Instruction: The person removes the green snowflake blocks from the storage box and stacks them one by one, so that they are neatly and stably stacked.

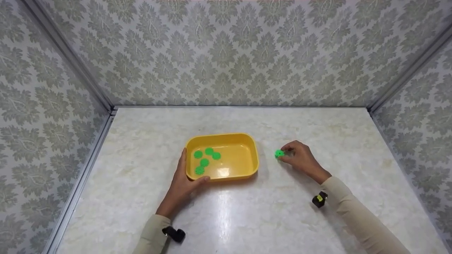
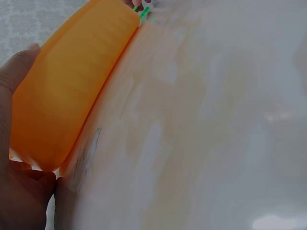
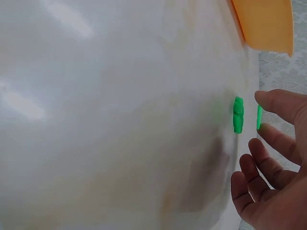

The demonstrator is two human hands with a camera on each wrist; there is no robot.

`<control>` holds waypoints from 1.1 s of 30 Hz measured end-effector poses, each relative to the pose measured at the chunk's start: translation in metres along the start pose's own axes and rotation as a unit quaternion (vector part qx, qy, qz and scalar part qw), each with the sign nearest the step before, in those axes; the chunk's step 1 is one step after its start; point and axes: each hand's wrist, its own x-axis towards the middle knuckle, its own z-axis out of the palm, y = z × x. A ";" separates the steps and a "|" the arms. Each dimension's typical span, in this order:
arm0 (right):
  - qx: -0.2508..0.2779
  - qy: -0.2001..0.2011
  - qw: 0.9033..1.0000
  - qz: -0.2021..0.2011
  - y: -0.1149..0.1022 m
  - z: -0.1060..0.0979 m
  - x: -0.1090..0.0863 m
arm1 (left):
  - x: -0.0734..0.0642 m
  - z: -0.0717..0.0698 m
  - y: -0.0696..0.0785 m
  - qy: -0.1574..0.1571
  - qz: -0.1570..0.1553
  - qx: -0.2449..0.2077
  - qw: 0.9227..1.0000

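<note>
A yellow plastic tub (image 1: pixel 235 160) stands on the table in the head view. Several green notched discs (image 1: pixel 204 162) lie flat on the left half of its floor. My left hand (image 1: pixel 182 183) grips the tub at its near left corner, thumb at the near rim and fingers along the left wall. To the right of the tub, my right hand (image 1: pixel 300 158) pinches one thin green disc (image 3: pixel 259 117) between thumb and index finger. Just beneath it, a thicker green piece (image 3: pixel 238 115) sits on the table, with a gap between the two in the right wrist view.
The marbled pale tabletop (image 1: pixel 226 208) meets patterned walls (image 1: pixel 222 53) at the back and both sides, with metal rails (image 1: pixel 88 151) along the left edge. A black wrist camera (image 1: pixel 173 234) is strapped at the left sleeve, another black camera (image 1: pixel 319 199) at the right.
</note>
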 end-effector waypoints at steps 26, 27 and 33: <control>-0.010 0.005 1.000 0.009 0.008 0.004 -0.004 | 0.000 -0.001 -0.001 0.000 0.008 -0.008 1.000; -0.013 0.007 1.000 0.007 0.008 0.005 -0.004 | 0.000 -0.001 -0.001 0.001 0.008 -0.008 1.000; -0.012 0.016 1.000 0.006 0.006 0.007 -0.006 | 0.000 0.000 0.001 0.001 0.010 -0.005 1.000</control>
